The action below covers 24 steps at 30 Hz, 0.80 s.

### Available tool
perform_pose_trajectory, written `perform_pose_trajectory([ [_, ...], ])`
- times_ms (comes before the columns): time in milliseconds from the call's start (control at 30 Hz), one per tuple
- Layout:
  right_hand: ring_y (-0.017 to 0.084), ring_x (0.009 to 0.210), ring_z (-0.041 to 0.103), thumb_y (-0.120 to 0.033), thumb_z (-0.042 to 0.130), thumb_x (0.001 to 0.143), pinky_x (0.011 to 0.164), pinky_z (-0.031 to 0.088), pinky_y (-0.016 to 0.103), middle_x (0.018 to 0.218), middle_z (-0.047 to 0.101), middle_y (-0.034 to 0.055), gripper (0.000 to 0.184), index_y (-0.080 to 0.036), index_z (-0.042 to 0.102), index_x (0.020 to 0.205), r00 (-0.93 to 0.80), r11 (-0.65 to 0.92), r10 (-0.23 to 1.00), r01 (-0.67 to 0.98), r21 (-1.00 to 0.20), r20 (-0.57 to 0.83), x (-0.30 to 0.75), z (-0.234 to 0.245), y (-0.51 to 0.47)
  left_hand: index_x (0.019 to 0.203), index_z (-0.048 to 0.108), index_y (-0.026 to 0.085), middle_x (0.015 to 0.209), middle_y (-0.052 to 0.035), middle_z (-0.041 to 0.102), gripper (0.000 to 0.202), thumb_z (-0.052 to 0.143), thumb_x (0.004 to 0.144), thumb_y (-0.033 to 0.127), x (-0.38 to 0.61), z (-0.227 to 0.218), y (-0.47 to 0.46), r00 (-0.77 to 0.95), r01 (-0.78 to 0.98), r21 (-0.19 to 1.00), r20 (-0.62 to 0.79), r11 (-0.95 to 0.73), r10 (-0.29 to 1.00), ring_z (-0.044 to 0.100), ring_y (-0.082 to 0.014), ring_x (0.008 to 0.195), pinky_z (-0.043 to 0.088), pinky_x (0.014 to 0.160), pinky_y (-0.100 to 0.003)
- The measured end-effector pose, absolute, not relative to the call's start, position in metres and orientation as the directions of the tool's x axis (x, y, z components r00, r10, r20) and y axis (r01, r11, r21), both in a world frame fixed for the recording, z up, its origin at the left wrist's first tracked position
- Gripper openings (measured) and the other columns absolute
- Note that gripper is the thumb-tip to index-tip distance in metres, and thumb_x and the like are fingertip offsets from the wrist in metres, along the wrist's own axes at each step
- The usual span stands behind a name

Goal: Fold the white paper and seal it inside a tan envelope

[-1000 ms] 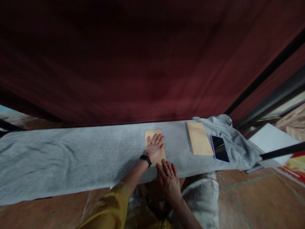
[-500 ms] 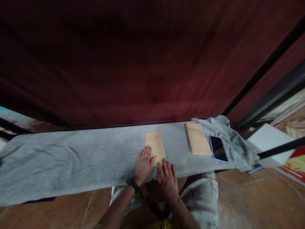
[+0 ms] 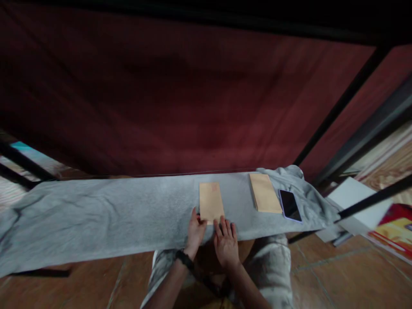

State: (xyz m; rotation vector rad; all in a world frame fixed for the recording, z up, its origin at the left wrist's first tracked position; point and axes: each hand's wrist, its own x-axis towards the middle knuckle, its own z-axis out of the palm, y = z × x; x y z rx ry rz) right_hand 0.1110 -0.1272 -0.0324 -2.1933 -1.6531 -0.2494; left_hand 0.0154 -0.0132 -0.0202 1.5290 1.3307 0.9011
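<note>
Left hand (image 3: 195, 231) and right hand (image 3: 226, 243) lie flat, gripping nothing, fingertips pressing the tan envelope's (image 3: 211, 201) near edge onto the grey cloth (image 3: 112, 214), apparently to steady it.

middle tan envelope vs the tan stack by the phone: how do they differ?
The middle envelope looks like one thin piece; the stack shows a thicker side edge. The left hand and right hand touch the middle envelope's near edge; the stack is untouched and lies beside the phone. The middle envelope seems to have a faint reddish mark near its far end; the stack's top looks plain. Shared: both tan, rectangular, flat on the grey cloth.
</note>
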Motion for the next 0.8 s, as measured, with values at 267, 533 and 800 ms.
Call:
perform_pose_trajectory([
  [267, 0.031, 0.11, 0.065, -0.018, 0.047, 0.091, 0.101, 0.044, 0.047, 0.12, 0.068, 0.0209, 0.039, -0.014, 0.066, 0.124, 0.476, -0.245, 0.847, 0.745, -0.621, 0.236, 0.129, 0.004, -0.1, 0.136, 0.049, 0.017, 0.079, 0.0016, 0.063, 0.06, 0.056, 0.077, 0.012, 0.045, 0.023, -0.028, 0.26, 0.071, 0.994, 0.067, -0.088, 0.963, 0.063, -0.0148, 0.072, 0.052, 0.074, -0.028],
  [533, 0.024, 0.075, 0.071, -0.064, 0.043, 0.091, 0.067, 0.056, 0.033, 0.077, 0.074, 0.0117, 0.059, -0.013, 0.072, 0.09, 0.522, -0.081, 0.846, -0.075, -0.994, -0.108, 0.146, 0.007, -0.08, 0.138, 0.046, 0.019, 0.139, -0.0156, 0.055, 0.061, 0.066, 0.082, 0.035, 0.062, 0.011, -0.032, 0.277, 0.062, 0.997, 0.032, -0.051, 0.96, 0.054, -0.0265, 0.127, 0.047, 0.103, -0.041],
  [800, 0.016, 0.059, 0.066, -0.067, 0.064, 0.073, 0.06, 0.055, 0.029, 0.072, 0.072, 0.0074, 0.052, -0.016, 0.068, 0.082, 0.215, -0.289, 0.861, -0.537, -0.792, -0.46, 0.131, -0.01, -0.081, 0.151, 0.029, 0.018, 0.091, -0.0028, 0.072, 0.077, 0.063, 0.083, 0.029, 0.042, -0.007, -0.009, 0.361, 0.141, 0.975, -0.213, 0.173, 0.908, 0.069, -0.0171, 0.072, 0.055, 0.069, -0.029],
])
